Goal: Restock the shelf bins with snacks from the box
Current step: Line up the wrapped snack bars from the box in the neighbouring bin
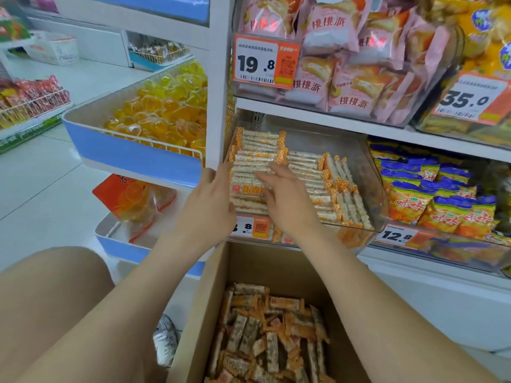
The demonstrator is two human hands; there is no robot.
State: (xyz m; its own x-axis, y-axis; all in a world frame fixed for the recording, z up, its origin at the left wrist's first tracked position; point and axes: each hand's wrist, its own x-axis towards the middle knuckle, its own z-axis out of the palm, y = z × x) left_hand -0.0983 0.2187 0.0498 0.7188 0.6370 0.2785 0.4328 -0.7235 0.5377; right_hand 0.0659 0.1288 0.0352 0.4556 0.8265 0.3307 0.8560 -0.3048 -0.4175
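Observation:
A clear shelf bin (372, 172) on the middle shelf holds neat rows of white snack bars with orange checked ends (307, 168). My left hand (208, 201) presses against the left end of the front stack, its thumb on the bars. To its right, my right hand (286, 199) lies flat on top of the same stack with fingers spread. Below the shelf stands an open cardboard box (199, 313), and the same kind of bars (265, 335) lie loose in its bottom.
Pink pastry packs (340, 70) fill the bin above. Blue and orange chip bags (439, 200) sit to the right. At the left, a blue tray of yellow jelly cups (163, 111) juts out. A bag of orange snacks (132, 200) lies on the tray below.

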